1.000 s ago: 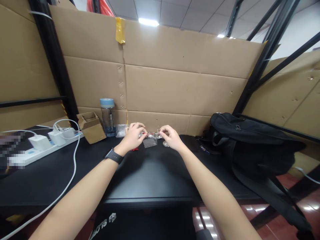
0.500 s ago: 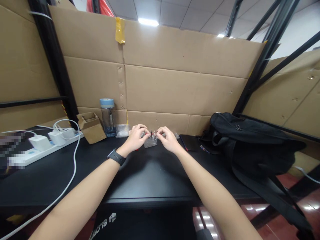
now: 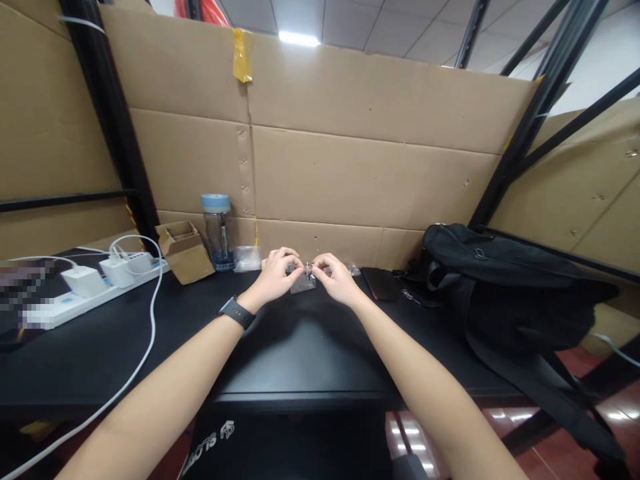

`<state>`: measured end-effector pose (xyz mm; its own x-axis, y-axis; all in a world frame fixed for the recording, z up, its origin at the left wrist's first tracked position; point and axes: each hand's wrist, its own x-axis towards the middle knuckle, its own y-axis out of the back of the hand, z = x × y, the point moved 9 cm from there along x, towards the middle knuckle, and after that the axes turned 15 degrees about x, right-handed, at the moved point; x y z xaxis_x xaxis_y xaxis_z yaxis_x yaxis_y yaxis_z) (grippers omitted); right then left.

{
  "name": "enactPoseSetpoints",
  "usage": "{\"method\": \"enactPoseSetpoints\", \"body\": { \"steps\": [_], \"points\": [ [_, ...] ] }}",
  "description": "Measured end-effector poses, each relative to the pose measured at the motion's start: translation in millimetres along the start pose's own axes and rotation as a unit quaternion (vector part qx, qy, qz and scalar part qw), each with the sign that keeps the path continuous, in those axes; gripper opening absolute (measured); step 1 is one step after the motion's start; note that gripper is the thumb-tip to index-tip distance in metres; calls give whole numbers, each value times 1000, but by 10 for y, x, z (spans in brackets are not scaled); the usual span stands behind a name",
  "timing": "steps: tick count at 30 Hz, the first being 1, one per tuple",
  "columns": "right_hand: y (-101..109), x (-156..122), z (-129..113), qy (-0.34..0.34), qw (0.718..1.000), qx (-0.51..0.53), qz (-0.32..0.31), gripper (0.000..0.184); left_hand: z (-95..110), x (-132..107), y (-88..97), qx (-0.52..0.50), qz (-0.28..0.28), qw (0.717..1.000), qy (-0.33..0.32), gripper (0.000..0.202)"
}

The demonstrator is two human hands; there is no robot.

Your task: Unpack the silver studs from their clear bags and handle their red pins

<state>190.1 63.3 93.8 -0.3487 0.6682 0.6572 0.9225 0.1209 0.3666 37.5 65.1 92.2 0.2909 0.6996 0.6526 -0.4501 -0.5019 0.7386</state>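
Note:
My left hand (image 3: 278, 275), with a dark watch (image 3: 237, 312) on its wrist, is closed in a pinch near the back of the black desk. Facing it, my right hand (image 3: 336, 277) pinches too, thumb against forefinger. Between the two sets of fingertips sits a small shiny part (image 3: 308, 269) with a hint of red, too small to name. The fingers cover much of it. Under the hands lies a clear plastic bag (image 3: 303, 285) on the desk.
On the left stand a bottle with a blue lid (image 3: 218, 233), an opened cardboard box (image 3: 186, 252) and a white power strip (image 3: 105, 297) with chargers. A dark notebook-like item (image 3: 381, 284) and a black bag (image 3: 520, 293) lie to the right. Cardboard (image 3: 375, 173) walls the back.
The fingertips of both hands have come closer together around the small part. The view has shifted very slightly; the other things stay where they were.

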Motion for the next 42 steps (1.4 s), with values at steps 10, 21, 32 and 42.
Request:
{"method": "enactPoseSetpoints", "body": {
  "steps": [10, 21, 32, 42],
  "points": [
    [3, -2, -7, 1, 1000, 11, 1, 11, 38, -10, 44, -10, 5, 1000, 4, 18],
    [-2, 1, 35, -12, 1000, 26, 8, 14, 67, -15, 54, -13, 1, 1000, 2, 18],
    [-200, -106, 346, -161, 930, 330, 32, 28, 1, -19, -25, -1, -5, 1000, 5, 17],
    [-257, -181, 487, -266, 852, 447, 63, 31, -18, -33, -90, 20, -6, 999, 31, 20]
  ]
}}
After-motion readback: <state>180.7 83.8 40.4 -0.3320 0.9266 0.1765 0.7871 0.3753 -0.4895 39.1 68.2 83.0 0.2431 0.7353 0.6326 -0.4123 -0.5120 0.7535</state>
